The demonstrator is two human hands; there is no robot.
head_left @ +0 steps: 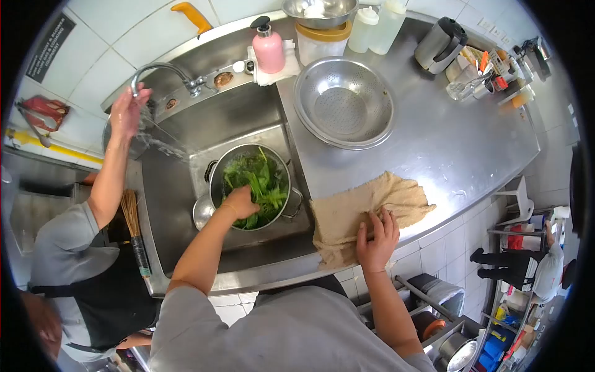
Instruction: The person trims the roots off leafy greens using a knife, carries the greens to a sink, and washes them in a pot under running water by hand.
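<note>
Inside the sink (186, 208) stands a metal pot (288, 195) of water with leafy greens (263, 180) in it. My left hand (242, 201) reaches into the pot, its fingers bent down among the leaves and partly hidden by them. On the counter to the right of the sink lies a tan cloth (347, 204). My right hand (379, 239) rests on the cloth's front part, palm down with the fingers spread. A curved faucet (164, 67) rises behind the sink.
At the left, a co-worker's hand (127, 115) is under the faucet, with water splashing. Steel colanders (344, 102), a pink pump bottle (268, 53), clear bottles (385, 28) and a kettle (440, 46) stand on the counter. Another person (548, 270) stands far right.
</note>
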